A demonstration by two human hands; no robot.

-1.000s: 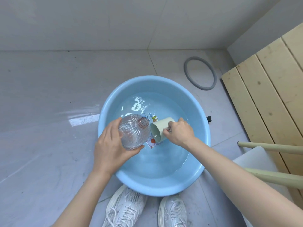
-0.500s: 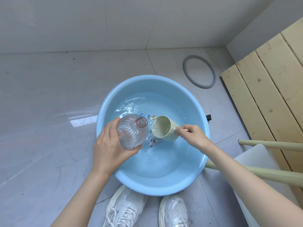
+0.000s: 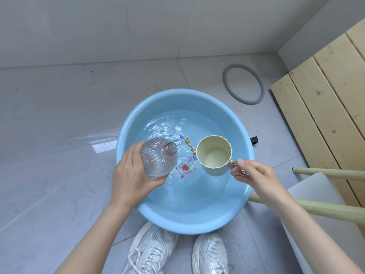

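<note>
**Inspector:** Start at the left. What is the left hand (image 3: 134, 175) doing?

**Assistant:** It grips a clear ribbed bottle (image 3: 159, 158). The fingers (image 3: 138, 147) are curled round the body and the thumb is clamped underneath. The bottle has no cap, is tilted with its neck pointing up and to the right, and is held over the left part of the basin (image 3: 177, 220).

**Inspector:** And the basin?

**Assistant:** It is blue and round and stands on the tiled floor (image 3: 59, 135). There is rippled water in it and a cartoon print on the bottom. A pair of white shoes (image 3: 152, 248) sits just below its near rim.

**Inspector:** Moving right?

**Assistant:** A pale green cup (image 3: 214, 155) is held mouth up over the water, just beside the bottle's neck but apart from it. I cannot tell whether it holds water. The right hand (image 3: 254, 175) pinches its handle, with the fingers (image 3: 243, 162) closed on it.

**Inspector:** What lies beyond that?

**Assistant:** A grey ring (image 3: 243, 84) lies on the floor past the basin. Wooden slats (image 3: 325, 107) are at the far right, with two pale poles (image 3: 325, 211) below them.
</note>
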